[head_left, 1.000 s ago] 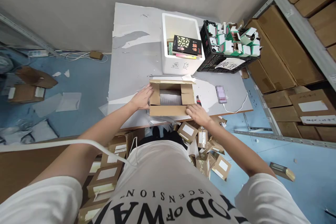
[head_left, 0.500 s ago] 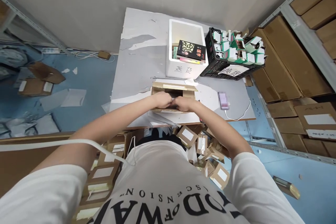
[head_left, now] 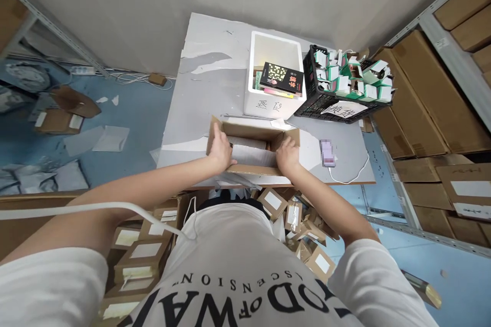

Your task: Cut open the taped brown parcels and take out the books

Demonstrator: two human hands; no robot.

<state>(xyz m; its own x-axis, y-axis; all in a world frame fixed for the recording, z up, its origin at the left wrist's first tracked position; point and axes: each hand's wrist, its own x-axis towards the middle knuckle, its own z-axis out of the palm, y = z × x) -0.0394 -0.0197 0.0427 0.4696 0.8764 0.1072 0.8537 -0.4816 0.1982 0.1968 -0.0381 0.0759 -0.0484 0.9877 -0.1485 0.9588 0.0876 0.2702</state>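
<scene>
An open cardboard box (head_left: 251,169) lies near the front edge of the table, its top facing me and its flaps spread. Inside it is something whitish (head_left: 251,155), whose kind I cannot make out. My left hand (head_left: 220,150) grips the box's left end, fingers up along the flap and thumb toward the inside. At the right end, my right hand (head_left: 287,157) is closed over the box edge with its fingers curled inward.
Behind the box stand a white foam bin (head_left: 274,107) with books (head_left: 282,79) and a black crate (head_left: 326,104) full of small green-and-white boxes. A phone (head_left: 327,153) with a cable lies to the right. Several parcels (head_left: 272,199) are below the table; shelves flank it.
My hands have moved apart from the middle of the box to its two ends. The box's flaps are now spread wider, and its inside shows.
</scene>
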